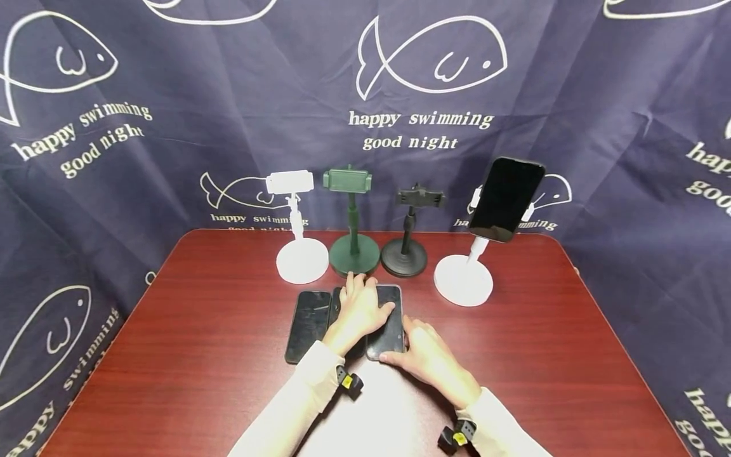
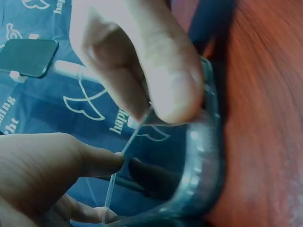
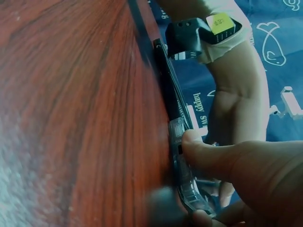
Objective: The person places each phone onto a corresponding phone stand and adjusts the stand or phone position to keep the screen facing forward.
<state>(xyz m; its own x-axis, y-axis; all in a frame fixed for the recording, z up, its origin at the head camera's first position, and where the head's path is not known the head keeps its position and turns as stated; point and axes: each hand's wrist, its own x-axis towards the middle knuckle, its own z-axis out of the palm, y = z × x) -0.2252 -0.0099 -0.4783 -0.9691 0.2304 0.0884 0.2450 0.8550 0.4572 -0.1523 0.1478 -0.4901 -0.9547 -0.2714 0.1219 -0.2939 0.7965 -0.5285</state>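
Note:
A dark-screened phone [image 1: 388, 333] in a clear case lies on the table, with both hands on it. My right hand [image 1: 425, 352] grips its near right corner; in the right wrist view the thumb presses the clear rim and the fingers sit along the edge. My left hand [image 1: 360, 308] reaches over from the left and holds the far end. In the left wrist view its thumb [image 2: 99, 161] touches the thin far rim. A second phone [image 1: 337, 304] lies mostly hidden beneath the left hand and wrist. Farther left is a third phone [image 1: 308, 327], face up.
Behind the phones stand a white phone stand [image 1: 302, 260], a green stand [image 1: 354, 254] and a black stand [image 1: 404, 257]. To their right, another white stand [image 1: 464, 280] carries an upright phone [image 1: 507, 200]. A dark blue fish-print curtain [image 1: 308, 76] hangs behind the red-brown table [image 1: 188, 355].

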